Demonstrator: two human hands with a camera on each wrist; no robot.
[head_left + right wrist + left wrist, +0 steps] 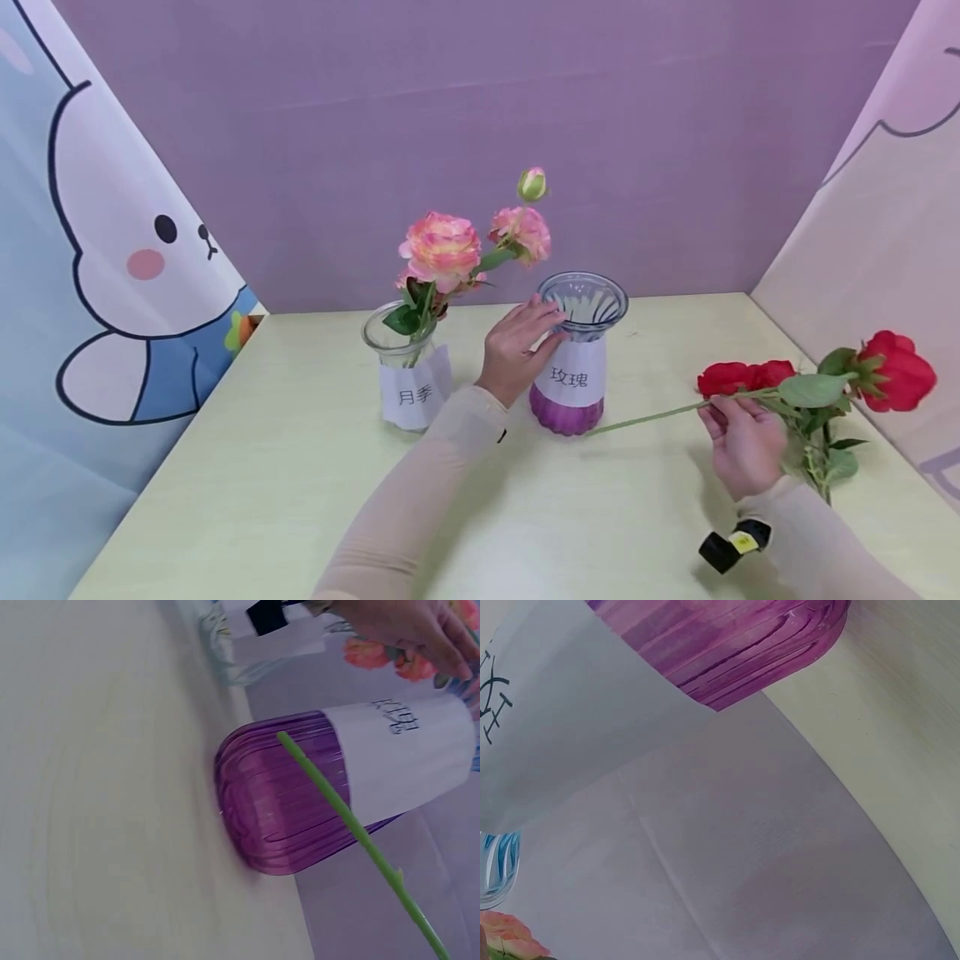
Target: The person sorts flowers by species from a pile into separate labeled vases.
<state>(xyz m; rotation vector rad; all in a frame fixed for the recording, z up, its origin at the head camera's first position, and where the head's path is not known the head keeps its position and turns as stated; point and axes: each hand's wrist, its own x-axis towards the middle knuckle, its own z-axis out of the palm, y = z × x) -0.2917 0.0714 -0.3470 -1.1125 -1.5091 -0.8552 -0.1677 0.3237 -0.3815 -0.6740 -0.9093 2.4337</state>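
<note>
A glass vase [567, 413], purple below and bluish at its flared rim, stands upright with a white paper label [573, 375] round it. My left hand [517, 350] holds it by the neck, thumb on the near side. My right hand [748, 442] pinches the green stem of a red rose [897, 372], whose bloom points to the right. In the right wrist view the cut end of the stem [337, 801] hangs in front of the vase's purple base, outside it. More red roses [726, 377] lie on the table behind my right hand, partly hidden.
Left of my left hand stands a clear vase [387, 335] with a paper label, holding pink flowers [441, 250] and a bud. A purple backdrop [300, 150] rises at the table's back edge; printed cloths [165, 275] flank both sides.
</note>
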